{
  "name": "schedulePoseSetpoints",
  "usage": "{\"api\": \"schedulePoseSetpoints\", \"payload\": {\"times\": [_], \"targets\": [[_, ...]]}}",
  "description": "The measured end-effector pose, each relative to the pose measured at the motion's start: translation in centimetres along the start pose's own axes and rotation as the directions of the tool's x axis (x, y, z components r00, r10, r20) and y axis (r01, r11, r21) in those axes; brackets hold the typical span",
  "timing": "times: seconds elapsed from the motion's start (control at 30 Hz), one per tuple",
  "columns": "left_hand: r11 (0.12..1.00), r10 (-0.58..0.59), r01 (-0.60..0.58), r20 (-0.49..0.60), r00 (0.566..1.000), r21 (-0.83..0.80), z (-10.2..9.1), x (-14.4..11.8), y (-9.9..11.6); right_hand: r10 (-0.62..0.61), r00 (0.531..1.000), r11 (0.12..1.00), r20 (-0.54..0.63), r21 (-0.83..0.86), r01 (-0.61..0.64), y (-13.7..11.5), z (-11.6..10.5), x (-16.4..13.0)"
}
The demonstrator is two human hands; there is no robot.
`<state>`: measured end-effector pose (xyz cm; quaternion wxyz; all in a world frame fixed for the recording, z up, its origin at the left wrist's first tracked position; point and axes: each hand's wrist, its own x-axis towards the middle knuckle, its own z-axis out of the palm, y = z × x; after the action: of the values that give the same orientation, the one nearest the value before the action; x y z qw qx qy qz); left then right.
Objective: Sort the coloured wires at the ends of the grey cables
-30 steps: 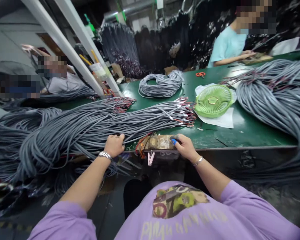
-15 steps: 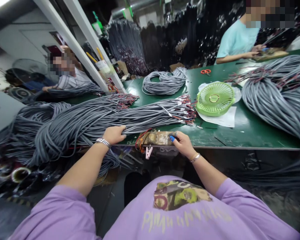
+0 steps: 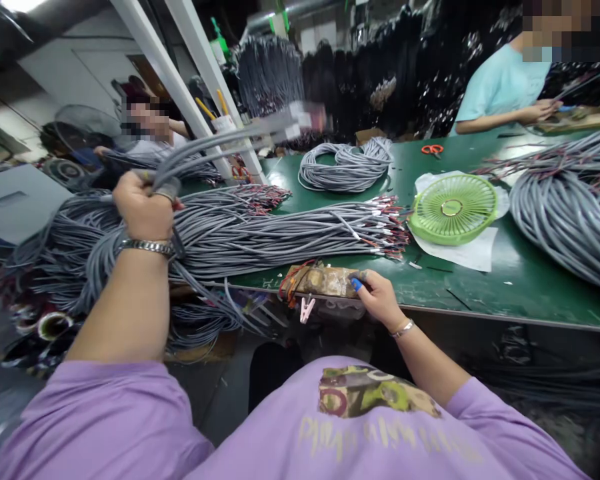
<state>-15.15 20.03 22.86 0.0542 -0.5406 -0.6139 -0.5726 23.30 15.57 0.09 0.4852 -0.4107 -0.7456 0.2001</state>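
Note:
My left hand (image 3: 143,210) is raised above the table, closed around a grey cable (image 3: 215,143) that swings up and to the right, its stripped end blurred. A long bundle of grey cables (image 3: 260,233) with red and white wire ends lies across the green table (image 3: 505,280) below it. Resting on a brown taped block (image 3: 323,281) at the table's front edge is my right hand (image 3: 377,297), its fingers curled on the block and a blue cover on one fingertip.
A green round fan (image 3: 453,208) lies on white paper. A coiled grey cable (image 3: 347,165) and orange scissors (image 3: 433,149) sit farther back. Thick cable bundles (image 3: 565,213) fill the right side. A person in light blue (image 3: 503,90) and another person at the left (image 3: 153,137) work nearby.
My left hand has lifted from the bundle up and to the left, pulling one grey cable out with it. My right hand has stayed on the brown block.

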Motion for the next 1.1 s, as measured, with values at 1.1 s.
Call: {"api": "schedulePoseSetpoints", "payload": {"times": [1.1], "targets": [[0.51, -0.32, 0.825, 0.837, 0.444, -0.243, -3.0, -34.5, -4.1, 0.022, 0.995, 0.982, -0.096, -0.182, -0.04, 0.2, 0.9, -0.6]]}}
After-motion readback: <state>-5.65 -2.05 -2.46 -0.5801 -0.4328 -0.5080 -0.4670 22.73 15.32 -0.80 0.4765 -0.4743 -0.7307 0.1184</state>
